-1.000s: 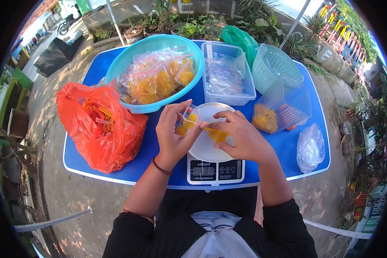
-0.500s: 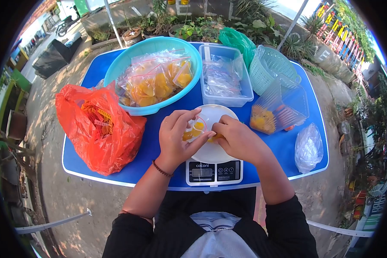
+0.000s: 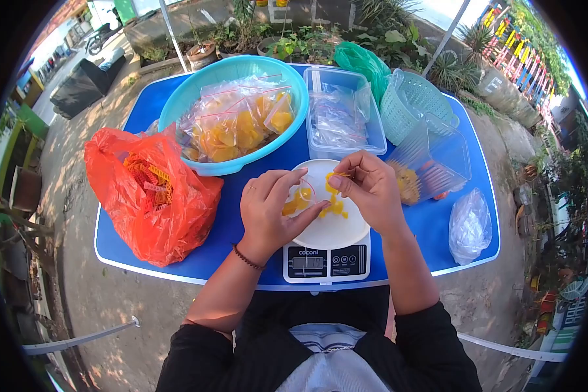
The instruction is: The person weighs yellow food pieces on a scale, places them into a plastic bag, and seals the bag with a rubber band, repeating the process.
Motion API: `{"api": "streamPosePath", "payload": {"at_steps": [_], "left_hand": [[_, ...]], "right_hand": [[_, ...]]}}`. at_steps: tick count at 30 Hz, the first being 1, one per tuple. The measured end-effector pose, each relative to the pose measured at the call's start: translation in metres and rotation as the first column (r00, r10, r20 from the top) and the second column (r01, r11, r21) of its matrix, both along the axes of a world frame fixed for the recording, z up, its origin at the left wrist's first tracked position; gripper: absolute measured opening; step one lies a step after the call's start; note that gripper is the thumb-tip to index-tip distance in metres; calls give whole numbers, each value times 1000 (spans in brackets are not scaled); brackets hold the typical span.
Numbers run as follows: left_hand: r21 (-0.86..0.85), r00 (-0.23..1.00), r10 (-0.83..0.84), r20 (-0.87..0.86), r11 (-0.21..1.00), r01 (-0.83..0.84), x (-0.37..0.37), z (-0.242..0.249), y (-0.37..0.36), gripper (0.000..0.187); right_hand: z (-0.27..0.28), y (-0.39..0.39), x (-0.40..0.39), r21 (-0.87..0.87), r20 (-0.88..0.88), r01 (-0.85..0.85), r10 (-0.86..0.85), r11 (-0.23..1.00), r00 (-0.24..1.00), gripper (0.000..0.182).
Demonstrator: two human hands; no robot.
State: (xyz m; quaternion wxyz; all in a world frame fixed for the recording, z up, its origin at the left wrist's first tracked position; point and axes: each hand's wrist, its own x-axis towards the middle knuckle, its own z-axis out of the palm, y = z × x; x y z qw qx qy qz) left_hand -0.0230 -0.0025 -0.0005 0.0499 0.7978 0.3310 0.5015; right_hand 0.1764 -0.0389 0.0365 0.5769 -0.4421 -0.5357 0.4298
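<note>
My left hand (image 3: 268, 206) holds a small clear zip bag (image 3: 299, 198) open between thumb and fingers, with yellow pieces in its bottom. Just right of it, my right hand (image 3: 371, 193) pinches yellow pieces (image 3: 337, 181) between thumb and fingertips. Both hands are over a white plate (image 3: 346, 232), on which more yellow bits (image 3: 334, 207) lie. Beneath the plate is a scale (image 3: 326, 262) with a lit display.
A blue basin (image 3: 298, 98) of filled bags and a red plastic bag (image 3: 196, 209) stand left. Behind the plate is a clear tub (image 3: 346, 153) of bags. Rightward are a green basket (image 3: 411, 91), a tilted clear container (image 3: 447, 153) and a bundled clear bag (image 3: 469, 228).
My right hand has moved up and right from the plate, lifting yellow pieces. More yellow bits on the plate now show. My left hand has barely moved with the bag.
</note>
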Motion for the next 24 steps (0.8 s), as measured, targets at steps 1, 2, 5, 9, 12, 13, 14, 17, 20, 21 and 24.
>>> {"api": "streamPosePath", "payload": {"at_steps": [1,2,5,9,12,13,14,17,20,21,24], "left_hand": [[5,1000,6,-5,1000,-6,1,0,0,55],[11,1000,12,-11,1000,-12,1,0,-1,55],[17,1000,28,-11,999,-28,2,-2,-1,55],[-7,999,42,-3,999,-42,2,-1,-1,55],[-9,1000,27,-4,1000,-27,1,-1,-1,57],[-7,1000,25,-2,1000,-25,1,-2,-1,57],[-4,1000,24,-1,1000,-24,1,-2,-1,58],[-11,1000,17,15,1000,-17,1,-2,-1,59],[-41,1000,-1,31,999,2,0,-2,-1,59],[-53,999,-10,35,999,12,0,-2,-1,60],[-53,998,-32,47,998,35,-1,-3,-1,60]], "right_hand": [[-2,0,-6,7,-38,16,-16,1000,999,14],[-3,1,-11,14,-77,32,-31,999,997,14],[-10,1,-25,41,-42,98,-97,994,994,16],[-15,-2,-25,126,210,114,-139,985,968,16],[-10,-4,-20,117,240,71,-98,991,966,13],[-8,-5,-19,143,243,69,-102,987,965,13],[-5,-4,-18,169,246,66,-106,983,963,12],[1,-4,-12,181,272,10,-60,983,960,12],[7,-5,-5,210,367,-65,-17,975,930,14],[9,-5,-5,227,407,-90,-11,970,913,14],[15,-6,-8,288,465,-94,-53,953,884,10]]}}
